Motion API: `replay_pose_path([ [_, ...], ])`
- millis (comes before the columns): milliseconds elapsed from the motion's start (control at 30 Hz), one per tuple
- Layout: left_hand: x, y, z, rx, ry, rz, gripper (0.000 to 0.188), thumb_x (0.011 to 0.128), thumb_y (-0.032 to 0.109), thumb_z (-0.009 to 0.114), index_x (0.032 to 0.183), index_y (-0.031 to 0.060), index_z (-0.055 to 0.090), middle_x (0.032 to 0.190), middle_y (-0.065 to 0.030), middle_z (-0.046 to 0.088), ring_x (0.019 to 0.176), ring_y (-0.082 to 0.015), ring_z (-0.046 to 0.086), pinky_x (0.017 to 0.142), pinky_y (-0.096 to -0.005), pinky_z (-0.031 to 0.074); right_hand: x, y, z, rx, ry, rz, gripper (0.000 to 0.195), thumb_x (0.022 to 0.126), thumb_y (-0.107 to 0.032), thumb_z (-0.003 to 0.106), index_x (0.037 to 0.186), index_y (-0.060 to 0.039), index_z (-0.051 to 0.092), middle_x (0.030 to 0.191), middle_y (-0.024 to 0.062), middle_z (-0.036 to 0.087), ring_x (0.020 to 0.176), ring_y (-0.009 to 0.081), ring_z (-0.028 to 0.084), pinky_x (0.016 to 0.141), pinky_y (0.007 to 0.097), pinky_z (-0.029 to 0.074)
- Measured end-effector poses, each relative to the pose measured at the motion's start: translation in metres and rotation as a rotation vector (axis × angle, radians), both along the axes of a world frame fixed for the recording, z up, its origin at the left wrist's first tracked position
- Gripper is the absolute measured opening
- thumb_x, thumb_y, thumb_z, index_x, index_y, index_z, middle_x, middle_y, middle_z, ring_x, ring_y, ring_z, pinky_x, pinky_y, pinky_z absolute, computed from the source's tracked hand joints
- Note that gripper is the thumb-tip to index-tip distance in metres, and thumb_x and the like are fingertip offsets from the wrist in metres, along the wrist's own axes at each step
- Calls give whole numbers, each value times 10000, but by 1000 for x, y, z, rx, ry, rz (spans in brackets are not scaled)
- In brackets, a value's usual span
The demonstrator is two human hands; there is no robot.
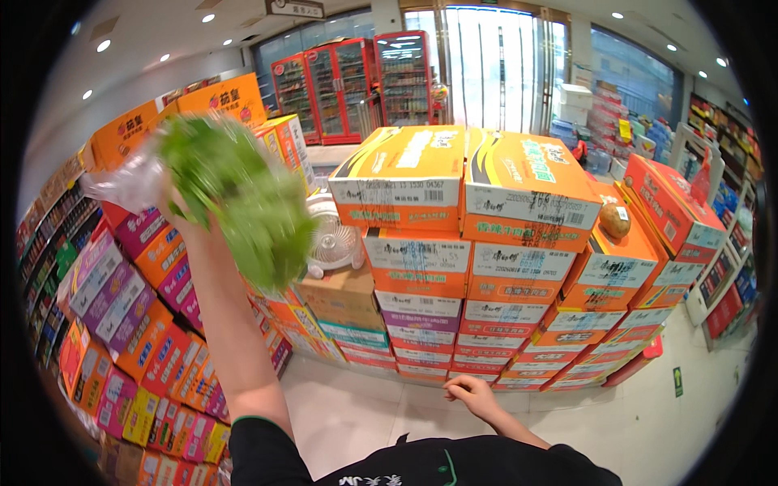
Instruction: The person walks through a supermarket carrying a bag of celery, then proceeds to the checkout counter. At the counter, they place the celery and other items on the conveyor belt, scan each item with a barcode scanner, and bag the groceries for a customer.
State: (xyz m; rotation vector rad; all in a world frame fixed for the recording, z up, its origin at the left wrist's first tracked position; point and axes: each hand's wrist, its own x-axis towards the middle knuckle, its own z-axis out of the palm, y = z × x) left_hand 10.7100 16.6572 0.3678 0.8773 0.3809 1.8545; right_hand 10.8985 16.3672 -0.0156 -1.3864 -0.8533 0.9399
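Observation:
My left hand point(174, 203) is raised at the left and closed around a clear plastic bag point(124, 182) with leafy green vegetables point(240, 194) in it. Motion blurs the leaves, and they hide part of the hand. The bag's pale, crumpled end sticks out to the left of my wrist. Low in front of my body, my right hand point(471, 393) hangs with its fingers curled and nothing visible in them. A round brown potato-like item point(615, 220) bearing a white label sits on an orange carton at the right.
Stacked instant noodle cartons point(419, 261) form a wall ahead. A white fan point(331, 237) stands on a brown carton point(346, 297) beside them. More colourful cartons point(164, 352) are piled at the left. Red drinks fridges point(340, 91) and glass doors point(498, 67) stand behind.

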Motion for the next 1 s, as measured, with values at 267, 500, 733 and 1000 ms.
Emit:
replay_pose_path([
  [267,146,124,23,185,-336,-53,227,854,173,552,1043,46,549,957,-59,582,753,-175,607,639,-318,534,11,18,-18,-6,137,-191,166,892,-94,530,935,45,609,816,73,624,743,123,610,689,250,504],
  [500,248,194,-136,-88,1291,610,353,810,193,566,1131,52,528,1009,-151,534,921,-313,539,859,-361,430,43,37,-40,-57,142,-104,197,902,-128,541,969,46,603,821,81,633,742,118,601,693,249,496],
  [733,196,184,-122,-128,514,-215,698,766,286,694,1357,111,366,1335,-108,398,1176,-198,411,916,-394,362,66,57,-32,-191,142,97,201,903,-133,535,970,41,609,827,80,637,754,122,608,692,250,498],
  [1000,-11,107,-345,-455,672,-322,294,829,250,627,1062,87,551,807,23,574,706,-87,544,568,-229,437,39,123,-65,-235,36,478,175,890,-121,544,930,33,618,792,75,636,724,125,613,667,255,505],
])
